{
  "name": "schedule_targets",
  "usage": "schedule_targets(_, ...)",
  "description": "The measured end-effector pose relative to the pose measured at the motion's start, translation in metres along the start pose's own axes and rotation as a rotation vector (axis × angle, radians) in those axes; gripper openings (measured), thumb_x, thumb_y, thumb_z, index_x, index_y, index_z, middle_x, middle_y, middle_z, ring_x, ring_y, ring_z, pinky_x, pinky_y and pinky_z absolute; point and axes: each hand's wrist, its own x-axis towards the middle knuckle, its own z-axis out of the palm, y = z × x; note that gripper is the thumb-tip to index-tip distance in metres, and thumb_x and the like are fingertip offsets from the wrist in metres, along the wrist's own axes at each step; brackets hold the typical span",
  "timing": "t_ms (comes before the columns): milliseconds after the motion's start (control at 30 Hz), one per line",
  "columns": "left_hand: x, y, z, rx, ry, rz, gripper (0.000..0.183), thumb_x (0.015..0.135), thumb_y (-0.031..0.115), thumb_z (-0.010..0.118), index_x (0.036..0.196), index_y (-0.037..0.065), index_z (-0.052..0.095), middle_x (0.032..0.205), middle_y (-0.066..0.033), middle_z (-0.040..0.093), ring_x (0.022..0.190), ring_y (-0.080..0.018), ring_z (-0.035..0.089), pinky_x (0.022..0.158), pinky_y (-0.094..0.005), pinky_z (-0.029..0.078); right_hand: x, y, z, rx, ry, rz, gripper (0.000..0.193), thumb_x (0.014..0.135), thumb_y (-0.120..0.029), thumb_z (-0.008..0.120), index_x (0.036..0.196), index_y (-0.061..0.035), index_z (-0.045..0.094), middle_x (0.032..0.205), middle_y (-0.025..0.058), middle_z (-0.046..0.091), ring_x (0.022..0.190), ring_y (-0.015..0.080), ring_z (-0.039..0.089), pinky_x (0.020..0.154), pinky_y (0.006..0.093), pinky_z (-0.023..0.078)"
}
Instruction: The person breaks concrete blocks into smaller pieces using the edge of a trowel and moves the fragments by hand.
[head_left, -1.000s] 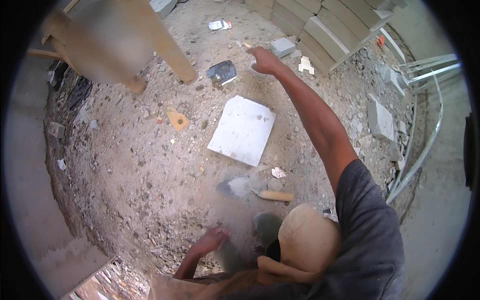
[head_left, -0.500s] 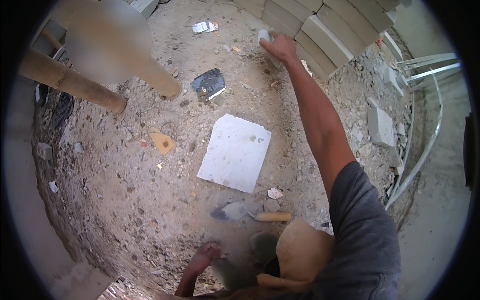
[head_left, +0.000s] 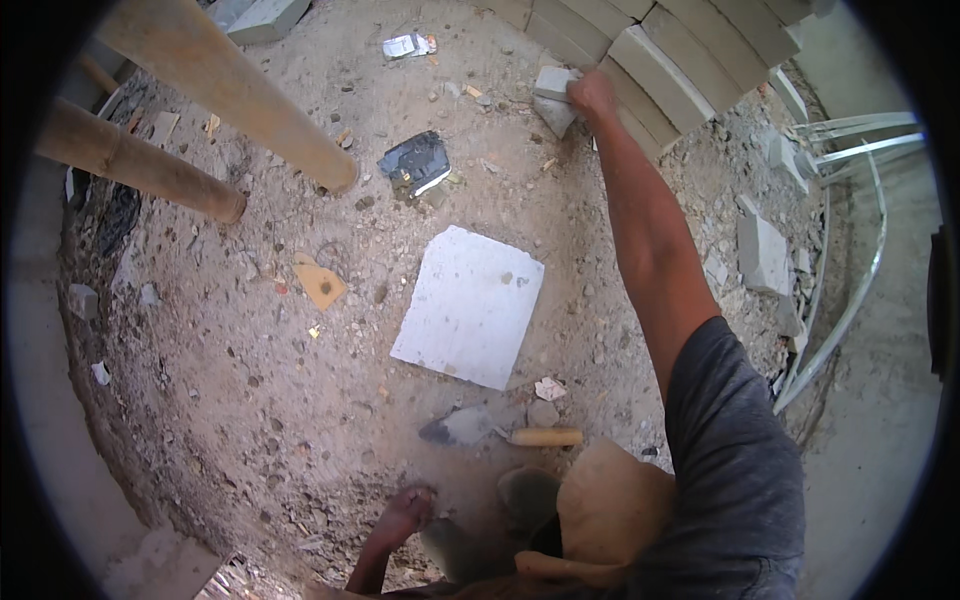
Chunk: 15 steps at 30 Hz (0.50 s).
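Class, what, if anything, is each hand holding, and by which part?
The right hand holds a grey block by its right end. Whether the left hand holds anything cannot be told.

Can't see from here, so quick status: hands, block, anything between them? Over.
Right hand gripping small grey block beside stacked blocks. Left hand low, nothing visible in it. White slab and trowel lie between hands.

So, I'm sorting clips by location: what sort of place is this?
Likely a building site: a wooden-handled grey trowel, stacked grey rectangular blocks and round brown poles suggest it.
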Motion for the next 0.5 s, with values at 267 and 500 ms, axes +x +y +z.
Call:
schedule_targets(267, 0.008, 0.004, 0.004, -0.044, 0.015, -0.024, 0.014, 0.094, 0.017, 0.05, 0.095, 0.004, 0.057, 0.061, 0.003, 0.044, 0.049, -0.0062, 0.039, 0.043, -0.0217, 0.029, 0.027, 0.052, 0.049, 0.791, 0.066, 0.438, 0.06, 0.07, -0.027, 0.079, 0.116, 0.0058, 0.058, 0.119, 0.0162, 0.059, 0.109, 0.0272, 0.056, 0.09, 0.0361, 0.044)
schedule_targets(500, 0.004, -0.015, -0.005, 0.039, 0.07, 0.035, 0.021, 0.094, 0.025, 0.051, 0.099, 0.006, 0.058, 0.067, 0.0024, 0.047, 0.056, -0.006, 0.043, 0.049, -0.0233, 0.037, -0.032, -0.025, 0.056, 0.627, 0.319, 0.292, 0.093, 0.057, -0.025, 0.086, 0.13, 0.0108, 0.039, 0.13, 0.0255, 0.048, 0.123, 0.0324, 0.046, 0.105, 0.0368, 0.033)
